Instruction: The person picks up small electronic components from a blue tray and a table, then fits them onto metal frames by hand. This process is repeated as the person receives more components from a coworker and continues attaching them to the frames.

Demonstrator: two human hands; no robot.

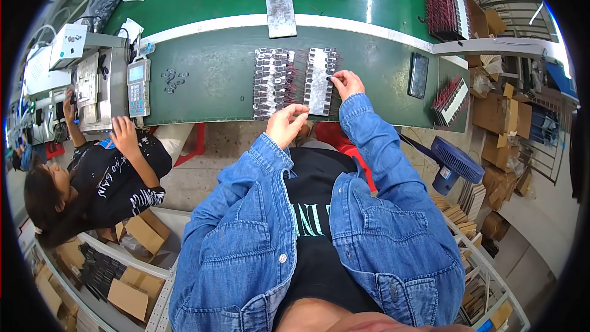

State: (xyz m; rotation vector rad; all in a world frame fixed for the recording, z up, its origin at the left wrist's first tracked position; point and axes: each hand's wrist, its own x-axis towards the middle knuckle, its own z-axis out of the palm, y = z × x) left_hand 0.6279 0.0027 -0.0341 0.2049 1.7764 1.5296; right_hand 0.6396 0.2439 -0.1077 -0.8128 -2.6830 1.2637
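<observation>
Plate (319, 83) left of phone (418, 75), long axis pointing away from you; your right hand (348, 84) nearer its middle, pinched narrow at phone-side edge; left hand (286, 125) farther from phone, half-curled by plate's near end; can't tell if either grips; plate grey, mottled, flanked by black parts (332, 61), reddish wires (299, 79)

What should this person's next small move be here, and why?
Probably the right hand should adjust a piece in the row of small black parts along the silvery plate's right edge: it is already at that row, while the left hand is by the plate's near end. Whether it grips anything is unclear.
</observation>
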